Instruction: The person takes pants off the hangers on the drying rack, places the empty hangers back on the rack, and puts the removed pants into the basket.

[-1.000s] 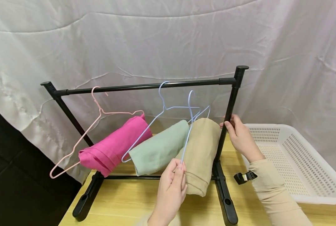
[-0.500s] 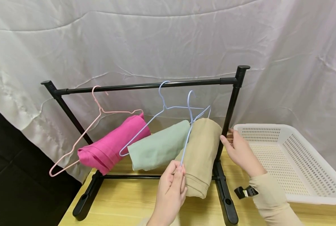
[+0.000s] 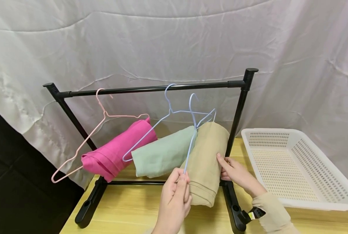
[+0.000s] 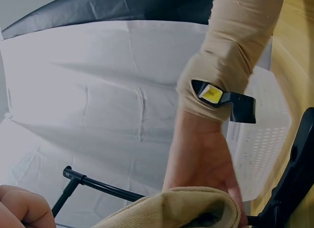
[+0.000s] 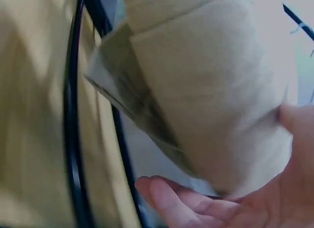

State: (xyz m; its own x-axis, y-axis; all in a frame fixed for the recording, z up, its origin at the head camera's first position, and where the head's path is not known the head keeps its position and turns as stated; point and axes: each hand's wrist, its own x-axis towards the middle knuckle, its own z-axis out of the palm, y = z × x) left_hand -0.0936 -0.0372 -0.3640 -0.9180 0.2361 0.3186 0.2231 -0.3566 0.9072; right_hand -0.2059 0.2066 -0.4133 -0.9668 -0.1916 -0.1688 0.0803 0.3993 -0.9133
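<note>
My left hand (image 3: 175, 198) pinches the lower front corner of a light-blue hanger (image 3: 190, 144), whose hook stands in front of the rack's bar. Draped over this hanger is a folded beige cloth (image 3: 207, 159). My right hand (image 3: 238, 174) holds the cloth's right side, thumb on the front and fingers behind; the right wrist view shows the fingers under the beige cloth (image 5: 206, 85). In the left wrist view, the rolled cloth end (image 4: 167, 208) overlaps the right hand. A second blue hanger (image 3: 168, 97) hangs on the bar with a mint-green cloth (image 3: 163, 152) over it.
The black rack (image 3: 147, 90) stands on a wooden table (image 3: 133, 208). At its left, a pink hanger (image 3: 104, 113) carries a magenta cloth (image 3: 119, 148). A white perforated basket (image 3: 301, 200) sits at the right. Pale curtain (image 3: 174, 42) hangs behind.
My right hand has moved down and left from the rack's right post onto the beige cloth. The left hand has shifted slightly left and down with the hanger.
</note>
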